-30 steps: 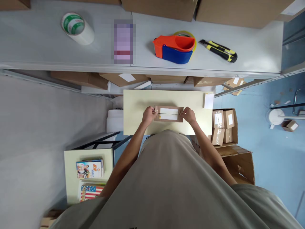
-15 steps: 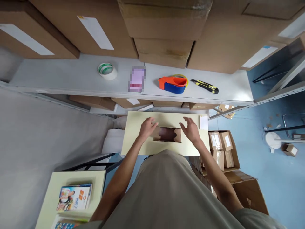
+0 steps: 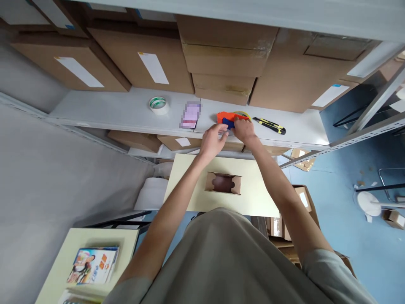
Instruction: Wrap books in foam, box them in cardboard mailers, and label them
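On the shelf edge, an orange and blue tape dispenser (image 3: 225, 118) with a yellow ring lies under my right hand (image 3: 244, 129), whose fingers are wrapped round its right part. My left hand (image 3: 213, 142) is at the dispenser's lower left end, thumb and fingers apart; whether its fingertips touch it I cannot tell. Below both hands, a small cardboard box (image 3: 209, 182) stands on the pale yellow table (image 3: 259, 198) with its top open. To the right of the dispenser lies a black and yellow utility knife (image 3: 270, 125).
A roll of tape (image 3: 159, 106) and a blurred-out purple item (image 3: 191, 115) lie on the grey shelf (image 3: 104, 107). Large cardboard boxes (image 3: 218, 59) stand behind them. Magazines (image 3: 93, 265) are stacked on a side table at lower left. Boxes (image 3: 303, 200) fill a carton at right.
Both hands have moved from beside the small box up to the shelf. My right hand has taken hold of the tape dispenser. The view has tilted upward.
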{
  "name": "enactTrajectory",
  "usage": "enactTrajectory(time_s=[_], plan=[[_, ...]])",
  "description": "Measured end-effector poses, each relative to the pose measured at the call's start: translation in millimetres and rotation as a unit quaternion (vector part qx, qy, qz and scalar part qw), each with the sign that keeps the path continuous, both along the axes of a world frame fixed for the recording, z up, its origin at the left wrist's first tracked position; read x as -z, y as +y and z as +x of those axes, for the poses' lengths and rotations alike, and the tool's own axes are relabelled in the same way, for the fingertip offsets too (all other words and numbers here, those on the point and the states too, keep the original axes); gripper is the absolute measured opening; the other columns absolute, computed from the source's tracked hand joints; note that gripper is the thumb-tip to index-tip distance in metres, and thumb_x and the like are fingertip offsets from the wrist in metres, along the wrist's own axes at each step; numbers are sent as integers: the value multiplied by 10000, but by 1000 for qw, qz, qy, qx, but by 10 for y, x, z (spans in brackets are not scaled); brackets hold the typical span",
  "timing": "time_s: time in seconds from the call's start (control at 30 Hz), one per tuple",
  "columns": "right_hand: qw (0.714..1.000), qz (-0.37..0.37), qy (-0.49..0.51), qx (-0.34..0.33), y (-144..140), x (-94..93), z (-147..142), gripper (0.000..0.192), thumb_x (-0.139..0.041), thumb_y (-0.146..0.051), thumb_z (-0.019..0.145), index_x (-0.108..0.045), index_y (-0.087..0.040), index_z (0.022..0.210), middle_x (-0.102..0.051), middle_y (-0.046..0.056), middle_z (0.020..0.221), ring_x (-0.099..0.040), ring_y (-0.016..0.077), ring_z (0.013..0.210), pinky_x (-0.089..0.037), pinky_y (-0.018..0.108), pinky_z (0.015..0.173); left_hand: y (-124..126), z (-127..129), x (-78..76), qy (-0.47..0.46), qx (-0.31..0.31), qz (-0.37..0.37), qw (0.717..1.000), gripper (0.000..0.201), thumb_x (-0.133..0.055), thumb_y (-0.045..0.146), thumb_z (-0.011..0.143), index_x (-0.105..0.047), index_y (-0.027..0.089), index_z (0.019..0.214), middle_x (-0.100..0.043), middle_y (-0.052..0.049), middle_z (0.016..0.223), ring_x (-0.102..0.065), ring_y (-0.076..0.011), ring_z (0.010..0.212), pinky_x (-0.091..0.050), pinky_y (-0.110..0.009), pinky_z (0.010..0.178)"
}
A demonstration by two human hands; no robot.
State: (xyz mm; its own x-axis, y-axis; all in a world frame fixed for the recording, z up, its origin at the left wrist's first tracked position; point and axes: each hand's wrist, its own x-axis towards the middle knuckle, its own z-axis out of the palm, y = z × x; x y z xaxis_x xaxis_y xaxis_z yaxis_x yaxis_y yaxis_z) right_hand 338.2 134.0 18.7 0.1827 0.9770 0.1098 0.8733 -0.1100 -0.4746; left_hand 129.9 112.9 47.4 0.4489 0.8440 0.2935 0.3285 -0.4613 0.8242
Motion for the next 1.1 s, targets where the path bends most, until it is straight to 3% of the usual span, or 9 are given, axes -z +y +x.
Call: enactTrajectory(time_s=[0.17, 0.27, 0.37, 0.57, 0.67, 0.8, 0.9, 1.0, 1.1], plan=[[986, 30, 166, 8, -866, -4, -288, 547, -728, -643, 1055, -664, -198, 1367, -796, 141, 1103, -769, 402, 1132, -632, 550, 1056, -630, -382, 268, -50, -31, -89, 994, 264, -738, 332, 1072, -716, 275, 1329, -831, -78, 1239, -811, -252, 1179, -657, -457, 1137], [930, 22, 365, -38, -1521, 114, -626, 606, -699, -798, 1015, -690, -243, 1256, -803, 87, 1096, -763, 312, 1014, -662, 447, 942, -1100, -604, 405, -96, -41, -133, 986, 269, -773, 472, 1064, -710, 286, 1248, -818, -88, 1237, -807, -245, 1197, -672, -426, 1118], [866, -2, 500, -25, -1976, 337, -982, 603, -757, -820, 962, -687, -270, 1200, -818, 73, 1127, -763, 282, 1002, -661, 431, 939, -1476, -774, 552, -101, -80, -171, 977, 298, -814, 540, 1031, -720, 285, 1156, -829, -74, 1149, -825, -237, 1105, -695, -419, 1062], [806, -80, 586, -4, -2249, 735, -1425, 674, -796, -871, 890, -658, -291, 1205, -816, 70, 1111, -771, 291, 1031, -672, 465, 987, -1946, -997, 823, -49, -162, -214, 962, 342, -754, 624, 1051, -747, 291, 1127, -818, -65, 1100, -819, -232, 1024, -696, -408, 977], [808, -86, 583, -15, -2282, 861, -1548, 649, -770, -852, 925, -653, -278, 1204, -810, 76, 1117, -766, 281, 1027, -661, 461, 1009, -2118, -1066, 888, -25, -197, -209, 957, 297, -718, 590, 1075, -763, 301, 1129, -806, -67, 1124, -803, -231, 1033, -685, -390, 927], [845, -108, 523, -22, -2352, 971, -1661, 637, -736, -851, 942, -620, -265, 1163, -754, 54, 1028, -712, 249, 935, -629, 402, 901, -2181, -1213, 923, -17, -208, -266, 941, 267, -772, 541, 1027, -785, 280, 1082, -822, -62, 1080, -792, -233, 1018, -664, -376, 892], [852, -125, 505, -56, -2401, 983, -1669, 631, -696, -827, 978, -608, -241, 1194, -751, 69, 1056, -697, 253, 956, -608, 398, 890, -2050, -1404, 886, -44, -203, -304, 930, 379, -872, 518, 915, -797, 253, 1175, -822, -79, 1157, -774, -246, 1065, -641, -359, 875], [859, -162, 474, -107, -2416, 939, -1590, 581, -701, -770, 989, -601, -235, 1191, -752, 70, 1039, -688, 263, 930, -599, 412, 871, -1821, -1595, 754, -101, -185, -328, 921, 549, -879, 531, 878, -785, 228, 1326, -806, -111, 1279, -752, -272, 1173, -627, -355, 909], [870, -207, 421, -153, -2417, 878, -1461, 519, -716, -701, 987, -588, -241, 1188, -757, 72, 1029, -696, 276, 905, -594, 421, 841, -1602, -1681, 573, -89, -147, -335, 927, 516, -854, 559, 916, -819, 219, 1302, -807, -119, 1302, -748, -280, 1206, -607, -348, 931]])
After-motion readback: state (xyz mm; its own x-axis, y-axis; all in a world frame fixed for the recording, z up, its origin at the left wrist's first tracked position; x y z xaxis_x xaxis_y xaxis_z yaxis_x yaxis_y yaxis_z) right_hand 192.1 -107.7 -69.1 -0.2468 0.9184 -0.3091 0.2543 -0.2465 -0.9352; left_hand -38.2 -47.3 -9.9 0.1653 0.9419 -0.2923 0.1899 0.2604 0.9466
